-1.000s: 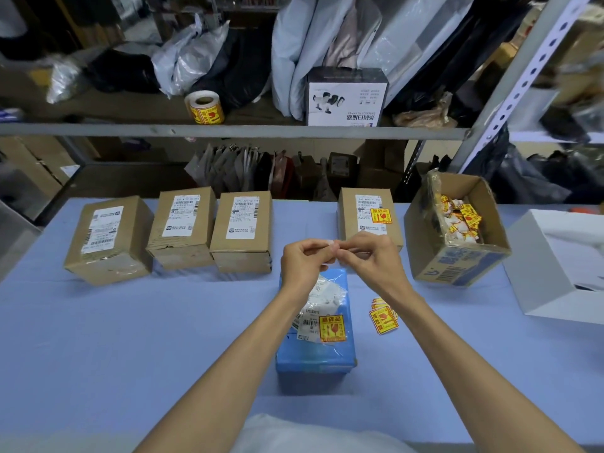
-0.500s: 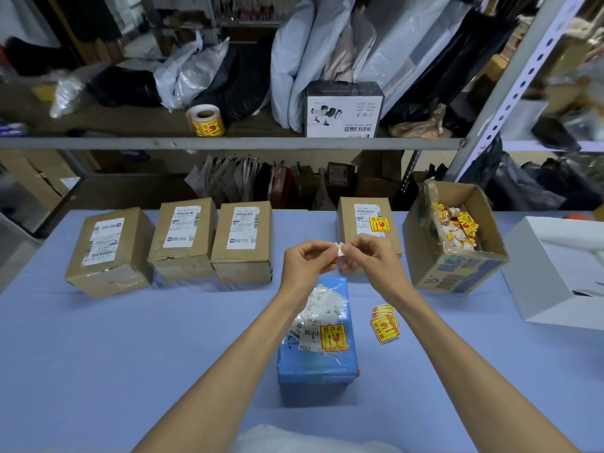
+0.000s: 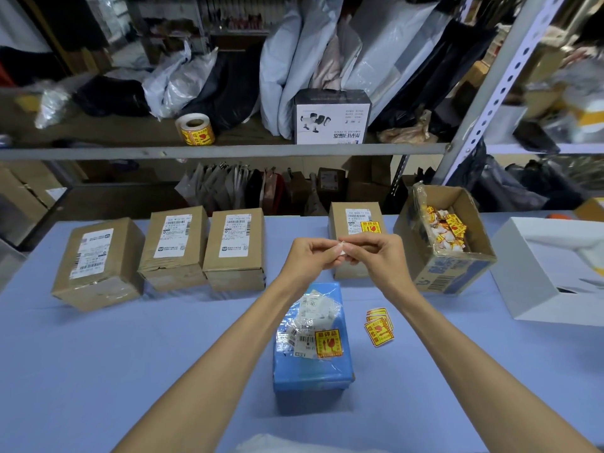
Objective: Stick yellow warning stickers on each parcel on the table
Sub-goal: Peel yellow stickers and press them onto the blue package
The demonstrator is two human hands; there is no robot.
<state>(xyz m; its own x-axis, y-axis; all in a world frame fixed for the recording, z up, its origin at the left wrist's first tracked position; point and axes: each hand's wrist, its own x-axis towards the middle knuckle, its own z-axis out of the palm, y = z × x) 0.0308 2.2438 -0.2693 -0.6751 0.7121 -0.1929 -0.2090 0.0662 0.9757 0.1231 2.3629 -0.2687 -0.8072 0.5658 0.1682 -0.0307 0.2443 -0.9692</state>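
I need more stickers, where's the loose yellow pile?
In the head view, the loose yellow stickers lie on the table, just right of the blue parcel.

The worktop (image 3: 98, 371) has a pale blue cover. At the back left there are three brown cardboard parcels close together in a row, each with a white label on top: left parcel (image 3: 98, 263), middle parcel (image 3: 173, 246), third parcel (image 3: 235, 246). Further right, a fourth parcel (image 3: 356, 219) has a yellow sticker by its label. Just beside it is an open carton (image 3: 457, 273) stuffed with sticker scraps, then a white box (image 3: 529, 282) near the right edge. Front centre is a blue-wrapped parcel (image 3: 313, 371) with a yellow sticker on it, and a little pile of loose stickers (image 3: 379, 326) lies just to its right.
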